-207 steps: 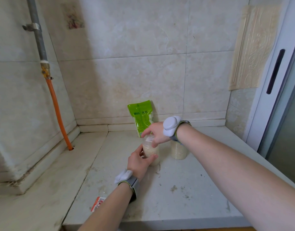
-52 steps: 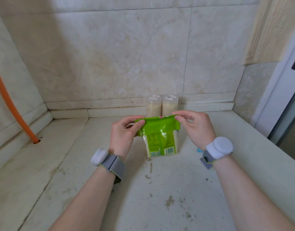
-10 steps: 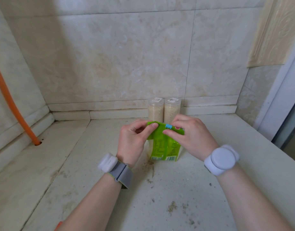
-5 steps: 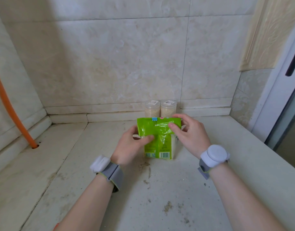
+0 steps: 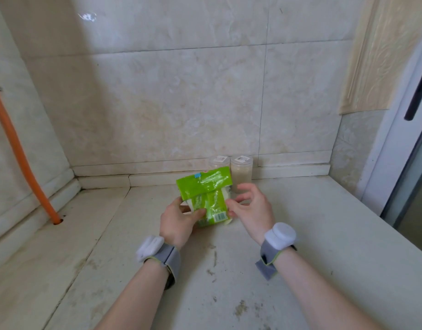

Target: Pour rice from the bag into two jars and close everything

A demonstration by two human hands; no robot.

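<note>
The left hand (image 5: 179,220) gripped the green rice bag (image 5: 206,194) low, thumb on its front. The right hand (image 5: 251,208) was half open just right of it; whether the fingertips touched was unclear. Beyond both hands stood two lidded jars (image 5: 241,173), one partly hidden by the bag.

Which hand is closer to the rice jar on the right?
Right. The right hand is just in front of that jar; the left hand grips the green bag, farther to the left.
</note>
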